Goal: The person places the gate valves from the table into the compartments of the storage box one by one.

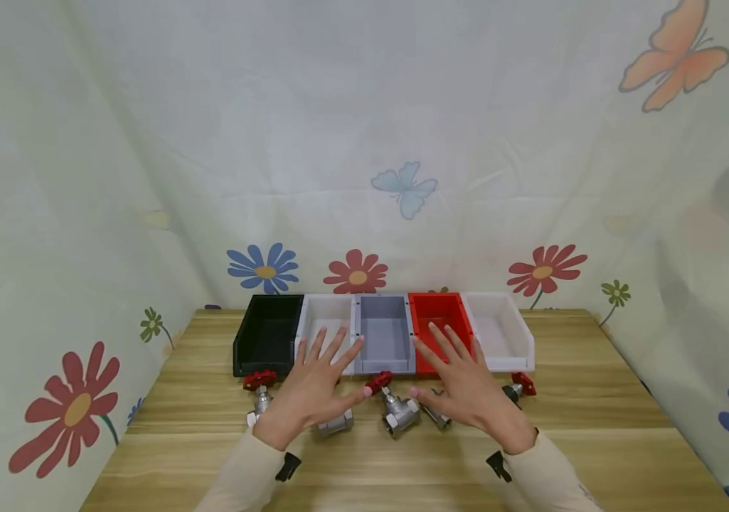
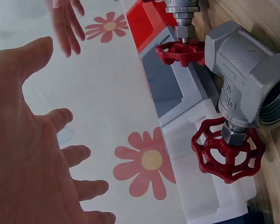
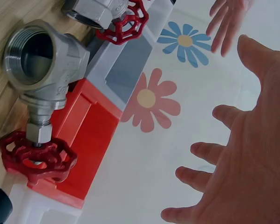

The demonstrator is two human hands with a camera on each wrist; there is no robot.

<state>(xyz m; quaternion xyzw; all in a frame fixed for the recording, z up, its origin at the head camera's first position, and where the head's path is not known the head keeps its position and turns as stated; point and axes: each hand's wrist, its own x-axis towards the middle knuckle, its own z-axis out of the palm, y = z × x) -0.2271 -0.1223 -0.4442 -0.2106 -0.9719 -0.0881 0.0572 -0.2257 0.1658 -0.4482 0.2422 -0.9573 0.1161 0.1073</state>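
Note:
Both hands hover with fingers spread, holding nothing. In the head view my left hand point(image 1: 314, 384) is over the valves in front of the near white bin point(image 1: 328, 307). My right hand point(image 1: 465, 387) is over those before the red bin point(image 1: 441, 307). Metal gate valves with red handwheels lie in a row: one at the left point(image 1: 262, 400), a middle one point(image 1: 399, 412) between the hands, and one at the right point(image 1: 519, 387). Others are partly hidden under the hands. The left wrist view shows a silver valve point(image 2: 242, 70) close up; the right wrist view shows another valve point(image 3: 46, 70).
Along the back of the wooden table point(image 1: 364, 476) stand a black bin point(image 1: 268, 341), the white bin, a grey bin point(image 1: 385, 334), the red bin and another white bin point(image 1: 501, 334), side by side. A cloth point(image 1: 364, 107) printed with flowers and butterflies hangs behind.

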